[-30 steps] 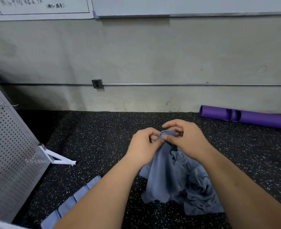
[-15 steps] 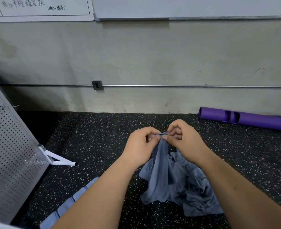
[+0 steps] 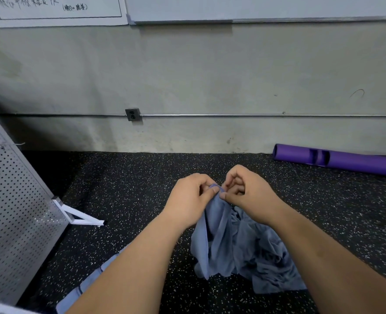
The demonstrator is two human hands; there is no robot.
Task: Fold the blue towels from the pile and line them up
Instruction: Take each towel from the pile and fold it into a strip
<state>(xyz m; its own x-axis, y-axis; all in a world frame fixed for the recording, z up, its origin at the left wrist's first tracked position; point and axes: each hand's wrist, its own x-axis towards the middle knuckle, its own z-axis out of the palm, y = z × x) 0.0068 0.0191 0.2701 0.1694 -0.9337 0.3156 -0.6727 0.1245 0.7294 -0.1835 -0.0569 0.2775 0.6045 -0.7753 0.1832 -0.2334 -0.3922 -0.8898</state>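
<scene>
Blue towel (image 3: 218,232) hangs, top edge pinched by left hand (image 3: 187,202) and right hand (image 3: 253,196) (pile (image 3: 271,264) at five o'clock).

Hands: 2, left hand (image 3: 187,201) + right hand (image 3: 252,196). Lifted towel (image 3: 217,225): 1. Pile (image 3: 271,264) at 5: no. unclear. Folded towels (image 3: 85,288) at 7: min. 2 visible. Purple tube (image 3: 346,160) at 3: 1. Perf. panel (image 3: 13,211) at 9: 1. Socket (image 3: 132,114): 1.

A purple roller (image 3: 337,160) lies by the wall; a perforated panel (image 3: 13,214) stands left.
</scene>
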